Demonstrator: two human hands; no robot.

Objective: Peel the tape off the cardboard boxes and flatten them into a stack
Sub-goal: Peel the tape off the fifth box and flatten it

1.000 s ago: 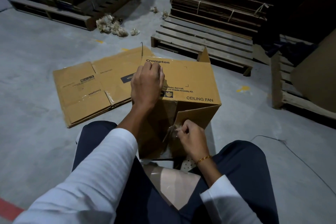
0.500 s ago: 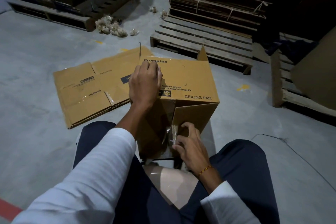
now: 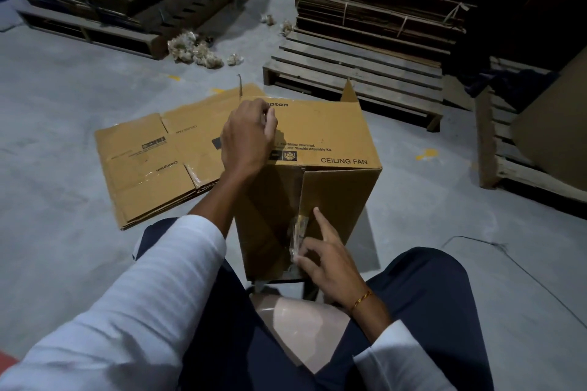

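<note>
The box (image 3: pixel 320 149) stood on the floor (image 3: pixel 63 124) between the person's knees. The left hand (image 3: pixel 246 140) rested curled on its top – apparently bracing it – while the right hand (image 3: pixel 327 259) pinched loose tape (image 3: pixel 298 232) at the seam, index finger extended. 1 flattened stack (image 3: pixel 152 162) lay just left.

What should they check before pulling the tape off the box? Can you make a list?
1. Left hand steadies the box on top: ok.
2. Right hand has the tape pinched: cannot tell; index finger points up, other fingers touch it.
3. Tape end lifted from the seam: ok, it looks crumpled and loose.
4. Flattened boxes lie ready beside it: ok.
5. Far-end flaps open: ok, one stands up.
</note>
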